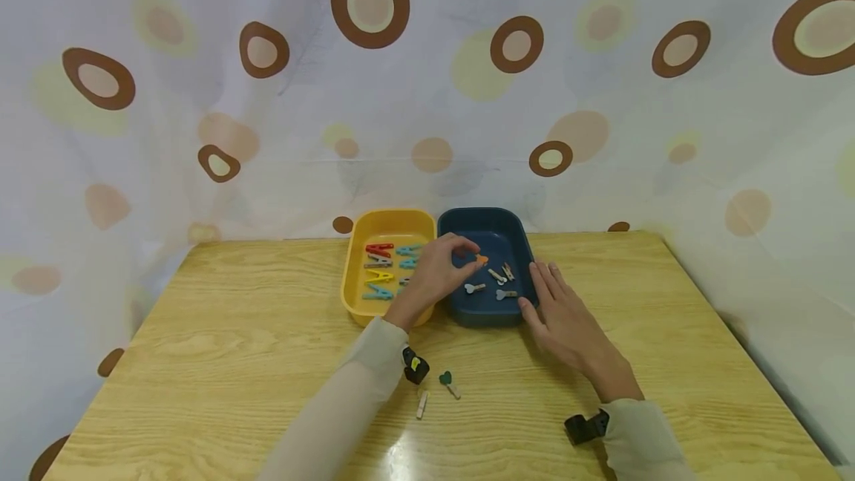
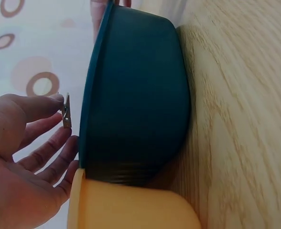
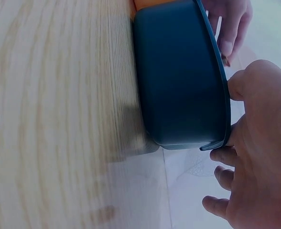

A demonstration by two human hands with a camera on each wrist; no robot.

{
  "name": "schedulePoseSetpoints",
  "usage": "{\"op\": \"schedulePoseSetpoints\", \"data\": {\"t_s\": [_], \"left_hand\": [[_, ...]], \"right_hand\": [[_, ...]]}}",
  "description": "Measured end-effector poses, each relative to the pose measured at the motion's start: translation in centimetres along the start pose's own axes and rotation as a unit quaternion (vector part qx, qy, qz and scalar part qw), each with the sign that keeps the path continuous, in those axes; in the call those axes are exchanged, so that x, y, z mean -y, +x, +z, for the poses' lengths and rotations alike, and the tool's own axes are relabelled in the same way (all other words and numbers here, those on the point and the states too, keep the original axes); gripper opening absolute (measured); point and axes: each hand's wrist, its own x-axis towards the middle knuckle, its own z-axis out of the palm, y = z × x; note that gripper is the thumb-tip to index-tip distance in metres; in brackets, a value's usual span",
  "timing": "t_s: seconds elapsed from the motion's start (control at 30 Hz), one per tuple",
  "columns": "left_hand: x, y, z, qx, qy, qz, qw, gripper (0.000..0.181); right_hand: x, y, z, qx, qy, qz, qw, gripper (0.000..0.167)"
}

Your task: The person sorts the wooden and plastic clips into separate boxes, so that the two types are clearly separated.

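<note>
Over the dark blue bin (image 1: 481, 310), my left hand (image 1: 437, 269) pinches a small wooden clothespin with an orange decoration (image 1: 482, 260) between thumb and fingertips. The same clothespin (image 2: 66, 112) shows edge-on in the left wrist view, above the bin's rim. My right hand (image 1: 568, 318) rests against the blue bin's right side, fingers extended. In the right wrist view its thumb (image 3: 238, 86) touches the rim. Several small wooden clothespins lie inside the blue bin, among them one with a grey heart (image 1: 506, 294) and one with a pale heart (image 1: 475, 288).
A yellow bin (image 1: 347, 295) adjoins the blue one on the left, holding several plastic clips, including a red clip (image 1: 379, 249) and a yellow clip (image 1: 379, 276). Nearer on the wooden table (image 1: 234, 362) lie a green-heart clothespin (image 1: 450, 383) and a pale clothespin (image 1: 422, 404).
</note>
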Motion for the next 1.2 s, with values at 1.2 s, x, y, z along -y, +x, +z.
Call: {"op": "schedulePoseSetpoints", "data": {"t_s": [1.2], "left_hand": [[1.0,5.6,5.3,0.05,0.073,-0.081,0.9928,0.027]], "right_hand": [[-0.3,0.2,0.2,0.005,0.011,0.005,0.9999,0.071]]}}
